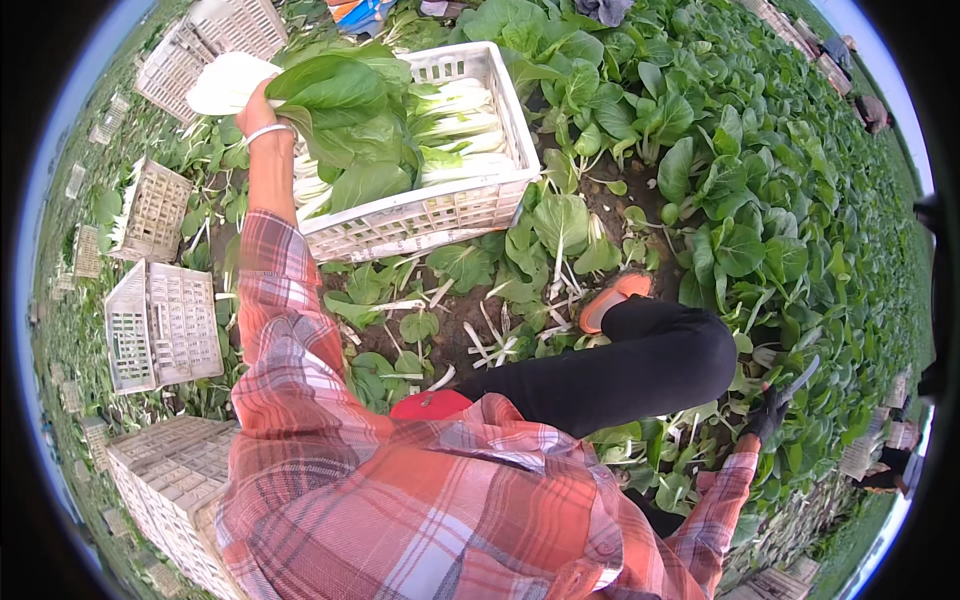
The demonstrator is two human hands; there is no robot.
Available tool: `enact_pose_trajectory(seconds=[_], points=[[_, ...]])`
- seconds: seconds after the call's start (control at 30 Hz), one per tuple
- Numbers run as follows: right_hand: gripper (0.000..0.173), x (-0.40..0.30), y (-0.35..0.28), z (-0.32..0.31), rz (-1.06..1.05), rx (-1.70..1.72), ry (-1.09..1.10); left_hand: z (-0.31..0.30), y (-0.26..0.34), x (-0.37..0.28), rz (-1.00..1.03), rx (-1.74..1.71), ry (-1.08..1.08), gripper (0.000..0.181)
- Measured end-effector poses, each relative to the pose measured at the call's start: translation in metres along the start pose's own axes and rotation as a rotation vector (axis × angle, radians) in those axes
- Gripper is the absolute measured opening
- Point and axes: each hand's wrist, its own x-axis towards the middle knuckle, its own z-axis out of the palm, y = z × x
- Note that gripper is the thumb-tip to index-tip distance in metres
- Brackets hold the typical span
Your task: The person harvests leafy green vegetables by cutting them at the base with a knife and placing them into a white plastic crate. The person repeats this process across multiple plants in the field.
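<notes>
My left hand (259,112), bare with a pale bangle at the wrist, grips a head of bok choy (330,94) over the left end of a white plastic crate (420,214). The white base of that head points left and its green leaves hang over the crate. Inside the crate lie several bok choy heads (461,124) with white stalks. My right hand (766,416), in a dark glove, is low at the right beside the growing plants, shut on a knife with a curved blade (804,376). The knife's handle is mostly hidden by the hand.
Dense rows of leafy bok choy plants (739,180) grow at the right. Cut leaves and stalks (495,337) litter the soil before me. More plastic crates (184,322) stand at the left, some stacked. Several people (874,112) are far off at the right edge.
</notes>
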Motion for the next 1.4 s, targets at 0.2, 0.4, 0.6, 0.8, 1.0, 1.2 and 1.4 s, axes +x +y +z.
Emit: enact_pose_trajectory(seconds=[0.2,0.4,0.6,0.8,1.0,1.2,1.4], points=[[0.043,-0.045,0.043,-0.051,0.084,0.016,0.175,0.071,-0.019,-0.055,1.15,1.279,-0.615,0.061],[0.051,-0.068,0.046,-0.032,0.115,-0.036,0.128,0.035,-0.143,-0.118,1.138,1.454,-1.164,0.057],[0.05,-0.066,0.054,-0.049,0.17,0.107,0.2,0.039,-0.179,-0.129,0.867,1.756,-1.289,0.057],[0.029,-0.074,0.074,-0.05,0.165,0.076,0.198,0.061,-0.165,-0.133,0.017,1.755,-1.445,0.074],[0.031,-0.084,0.106,-0.061,0.205,0.012,0.132,0.06,-0.157,-0.076,-0.033,1.602,-2.018,0.08],[0.027,-0.132,0.069,-0.026,0.322,-0.067,0.177,-0.022,-0.184,-0.082,0.688,1.423,-1.838,0.066],[0.037,-0.098,0.059,-0.059,0.328,-0.002,0.206,-0.04,-0.251,-0.076,0.83,1.318,-1.751,0.055]])
